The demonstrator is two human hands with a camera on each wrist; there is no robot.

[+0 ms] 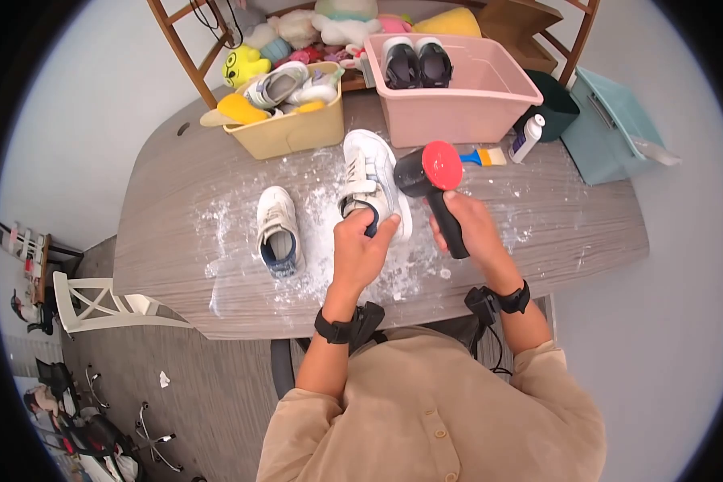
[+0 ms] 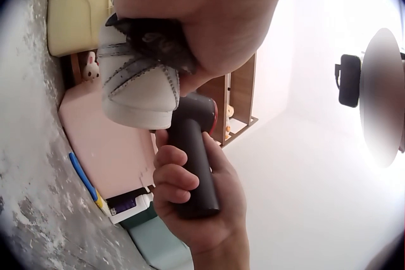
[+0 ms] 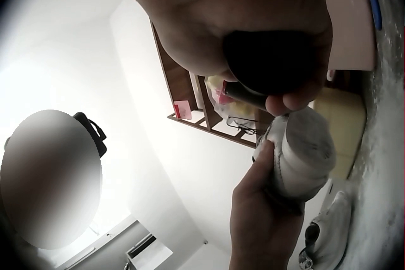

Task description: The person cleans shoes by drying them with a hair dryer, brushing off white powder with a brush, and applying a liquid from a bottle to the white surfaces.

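My left hand [image 1: 363, 249] grips a white shoe [image 1: 368, 173] by its heel opening, holding it over the powdery table; the sole edge shows on its right side. In my right hand [image 1: 475, 229] is the black handle of a device with a red round end [image 1: 442, 165], its dark head close beside the shoe. The left wrist view shows the fingers of my right hand [image 2: 201, 200] curled round the dark handle [image 2: 197, 169], with the shoe [image 2: 139, 93] above. A second white shoe [image 1: 279, 233] stands on the table to the left.
Behind are a yellow bin [image 1: 289, 132] of shoes and a pink bin [image 1: 458, 116] with dark shoes. A brush [image 1: 490, 157], a white bottle [image 1: 527, 138] and a teal bin [image 1: 610, 128] lie or stand at the right. White powder marks the table [image 1: 169, 209].
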